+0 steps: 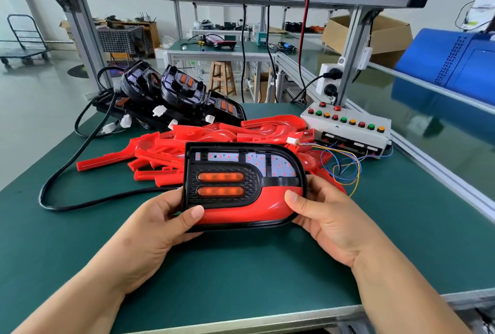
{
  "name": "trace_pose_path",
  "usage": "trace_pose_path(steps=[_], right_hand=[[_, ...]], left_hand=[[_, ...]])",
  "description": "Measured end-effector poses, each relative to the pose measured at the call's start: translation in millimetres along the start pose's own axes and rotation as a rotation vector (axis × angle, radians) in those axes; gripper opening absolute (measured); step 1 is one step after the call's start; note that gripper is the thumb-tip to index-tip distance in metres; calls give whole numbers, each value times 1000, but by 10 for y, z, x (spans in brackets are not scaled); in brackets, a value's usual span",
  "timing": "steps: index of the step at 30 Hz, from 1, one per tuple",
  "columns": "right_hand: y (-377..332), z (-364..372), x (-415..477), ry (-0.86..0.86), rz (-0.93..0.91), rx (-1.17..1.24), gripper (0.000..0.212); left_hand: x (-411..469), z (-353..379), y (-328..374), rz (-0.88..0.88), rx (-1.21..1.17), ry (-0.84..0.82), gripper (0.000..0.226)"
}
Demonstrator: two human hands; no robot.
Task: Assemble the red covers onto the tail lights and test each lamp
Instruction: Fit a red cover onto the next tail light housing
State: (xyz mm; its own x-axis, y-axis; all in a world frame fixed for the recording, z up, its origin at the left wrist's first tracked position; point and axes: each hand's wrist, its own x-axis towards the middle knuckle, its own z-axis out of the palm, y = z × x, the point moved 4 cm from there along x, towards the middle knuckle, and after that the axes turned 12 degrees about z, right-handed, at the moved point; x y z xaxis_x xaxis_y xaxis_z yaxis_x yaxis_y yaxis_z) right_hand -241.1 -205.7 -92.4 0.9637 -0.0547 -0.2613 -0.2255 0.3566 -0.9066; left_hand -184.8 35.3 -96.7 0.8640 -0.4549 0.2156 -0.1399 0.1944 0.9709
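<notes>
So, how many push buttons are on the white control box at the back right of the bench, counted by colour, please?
On the white control box:
red buttons: 5
green buttons: 3
amber buttons: 3
Total: 11

Tail light [242,187] hides fingers, bar thumbs, of L hand [160,224], R hand [326,213].
</notes>
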Motion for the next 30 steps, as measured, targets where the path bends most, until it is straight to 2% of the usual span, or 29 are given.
trace_pose_path(steps=[5,20,24,28,30], right_hand=[[10,2,-3,20,-3,3,49],[10,3,-4,85,5,-49,53],[2,-2,4,99,32,-49,47],[-9,-35,12,77,70,28,30],[-10,-39,13,67,74,28,29]], left_hand=[[-7,11,-1,16,9,9,41],[6,20,0,73,106,7,32],[24,37,9,25,55,8,32],[7,33,65,-60,-150,21,48],[-9,42,88,-70,-185,17,52]])
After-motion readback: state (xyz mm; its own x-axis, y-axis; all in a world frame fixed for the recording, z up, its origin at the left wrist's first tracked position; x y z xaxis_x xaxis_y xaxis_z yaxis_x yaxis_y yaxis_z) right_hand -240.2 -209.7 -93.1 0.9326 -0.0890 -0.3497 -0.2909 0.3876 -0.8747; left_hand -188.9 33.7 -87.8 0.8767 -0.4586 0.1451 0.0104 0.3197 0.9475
